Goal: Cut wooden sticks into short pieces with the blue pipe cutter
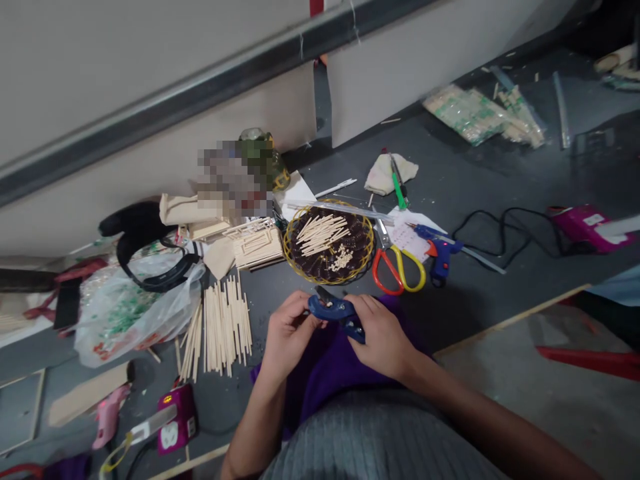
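Both my hands are closed around a blue cutter tool just above my lap, over purple cloth. My left hand pinches its left end. My right hand wraps around the handles on the right. Directly beyond the tool sits a round woven basket holding short cut wooden sticks. A loose bundle of long wooden sticks lies to the left of my left hand.
Red-and-yellow scissors and a blue glue gun lie right of the basket. A plastic bag, a small stick model, a pink device, a cloth with a green pen and packets surround the grey worktop.
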A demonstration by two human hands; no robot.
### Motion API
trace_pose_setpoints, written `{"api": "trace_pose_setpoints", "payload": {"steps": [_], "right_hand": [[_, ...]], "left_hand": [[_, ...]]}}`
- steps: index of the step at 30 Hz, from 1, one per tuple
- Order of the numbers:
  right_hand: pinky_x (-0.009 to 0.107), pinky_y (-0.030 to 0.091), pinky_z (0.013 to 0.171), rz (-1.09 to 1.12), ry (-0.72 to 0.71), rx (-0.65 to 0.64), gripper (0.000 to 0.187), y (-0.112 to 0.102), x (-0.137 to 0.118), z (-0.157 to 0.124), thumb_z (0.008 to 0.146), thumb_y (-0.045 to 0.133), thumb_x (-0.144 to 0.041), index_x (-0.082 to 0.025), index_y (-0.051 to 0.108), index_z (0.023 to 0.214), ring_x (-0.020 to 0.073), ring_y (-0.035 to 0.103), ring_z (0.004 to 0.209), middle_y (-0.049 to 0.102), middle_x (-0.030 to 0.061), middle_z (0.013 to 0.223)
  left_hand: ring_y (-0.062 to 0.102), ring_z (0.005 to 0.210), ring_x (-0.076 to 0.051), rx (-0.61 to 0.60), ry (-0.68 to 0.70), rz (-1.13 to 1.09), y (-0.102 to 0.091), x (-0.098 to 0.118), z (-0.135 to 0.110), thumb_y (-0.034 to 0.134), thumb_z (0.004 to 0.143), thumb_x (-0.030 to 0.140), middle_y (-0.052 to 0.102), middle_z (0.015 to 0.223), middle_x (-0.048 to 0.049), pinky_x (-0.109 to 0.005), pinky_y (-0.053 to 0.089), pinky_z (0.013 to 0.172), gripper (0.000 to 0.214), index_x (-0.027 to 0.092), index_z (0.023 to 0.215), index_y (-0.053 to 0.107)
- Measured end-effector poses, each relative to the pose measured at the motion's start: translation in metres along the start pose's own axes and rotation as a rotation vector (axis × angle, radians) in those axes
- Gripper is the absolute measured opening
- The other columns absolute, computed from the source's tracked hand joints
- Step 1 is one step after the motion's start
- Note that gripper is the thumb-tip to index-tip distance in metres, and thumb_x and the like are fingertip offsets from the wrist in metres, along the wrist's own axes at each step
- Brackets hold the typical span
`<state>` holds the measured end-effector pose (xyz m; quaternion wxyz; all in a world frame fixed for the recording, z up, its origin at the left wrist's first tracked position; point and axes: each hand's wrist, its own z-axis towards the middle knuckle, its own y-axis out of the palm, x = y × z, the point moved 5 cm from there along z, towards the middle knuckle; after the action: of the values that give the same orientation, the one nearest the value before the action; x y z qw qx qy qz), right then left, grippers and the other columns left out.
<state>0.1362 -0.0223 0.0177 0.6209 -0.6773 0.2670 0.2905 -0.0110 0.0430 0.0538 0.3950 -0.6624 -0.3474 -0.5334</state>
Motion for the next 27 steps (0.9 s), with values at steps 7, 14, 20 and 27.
{"api": "trace_pose_setpoints", "payload": {"steps": [7, 14, 20, 27], "right_hand": [[0.044, 0.047, 0.096, 0.032, 0.03, -0.016, 0.051, 0.003, 0.001, -0.001, 0.068, 0.055, -0.009, -0.017, 0.049, 0.118, 0.0278, 0.057, 0.107, 0.062, 0.0128, 0.114], [0.039, 0.049, 0.086, 0.074, 0.081, -0.053, 0.039, 0.006, 0.003, 0.005, 0.072, 0.055, -0.011, -0.019, 0.051, 0.11, 0.0268, 0.062, 0.099, 0.065, 0.0104, 0.107], [0.031, 0.046, 0.074, 0.077, 0.128, -0.104, 0.021, 0.011, 0.012, 0.013, 0.078, 0.055, -0.013, -0.02, 0.05, 0.097, 0.0236, 0.065, 0.084, 0.067, 0.0072, 0.092], [0.027, 0.04, 0.062, 0.08, 0.148, -0.116, 0.008, 0.013, 0.022, 0.028, 0.083, 0.054, -0.02, -0.021, 0.049, 0.089, 0.0212, 0.064, 0.071, 0.066, 0.004, 0.079]], "left_hand": [[0.056, 0.068, -0.013, -0.005, 0.021, 0.059, -0.001, 0.0, 0.001, 0.065, 0.086, 0.026, 0.058, 0.073, -0.002, -0.023, 0.044, 0.063, 0.018, 0.017, 0.071, 0.068], [0.056, 0.068, -0.014, -0.011, 0.008, 0.087, -0.004, -0.004, 0.007, 0.064, 0.086, 0.024, 0.058, 0.073, -0.0022, -0.023, 0.044, 0.062, 0.019, 0.017, 0.069, 0.069], [0.056, 0.064, -0.014, -0.006, -0.02, 0.085, -0.004, -0.008, 0.022, 0.068, 0.081, 0.025, 0.059, 0.068, -0.0031, -0.023, 0.044, 0.059, 0.02, 0.017, 0.063, 0.069], [0.056, 0.06, -0.014, -0.032, -0.069, 0.053, -0.003, -0.019, 0.047, 0.07, 0.079, 0.033, 0.059, 0.065, -0.0033, -0.023, 0.045, 0.054, 0.027, 0.016, 0.059, 0.067]]}}
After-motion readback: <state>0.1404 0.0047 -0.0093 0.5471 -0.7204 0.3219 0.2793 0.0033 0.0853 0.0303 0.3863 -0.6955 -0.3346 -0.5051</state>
